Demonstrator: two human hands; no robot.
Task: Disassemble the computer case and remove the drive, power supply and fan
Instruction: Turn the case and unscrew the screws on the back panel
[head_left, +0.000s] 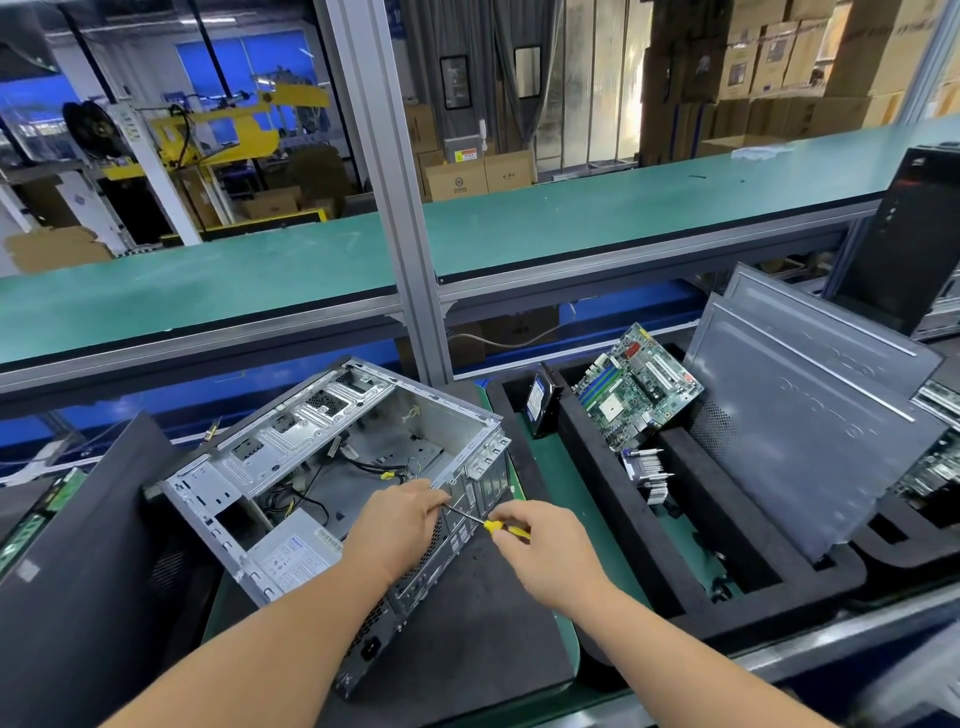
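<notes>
Nearest, the right hand (545, 551) pinches the yellow handle of a screwdriver (488, 522), whose thin shaft runs left to the rear edge of the computer case (332, 467); the left hand (397, 525) is curled over that same edge, fingertips closed about the shaft near its tip, steadying it. The case lies open-side up under both hands, a bare sheet-metal shell: stiff and probably light now, but its stamped edges look sharp, so it is better held on folded rims than on raw cut-outs. Just left of the left hand, the power supply (293, 558) sits in the near corner of the case, a dense metal box that will likely feel heavy; it should be lifted by its body, not its trailing cables. Whether a fan remains inside cannot be told. Beyond the right hand, a hard drive (540, 405) stands on edge in a black foam tray (597, 467), and further right a motherboard (636, 384) leans there, fragile and best held by its edges.
</notes>
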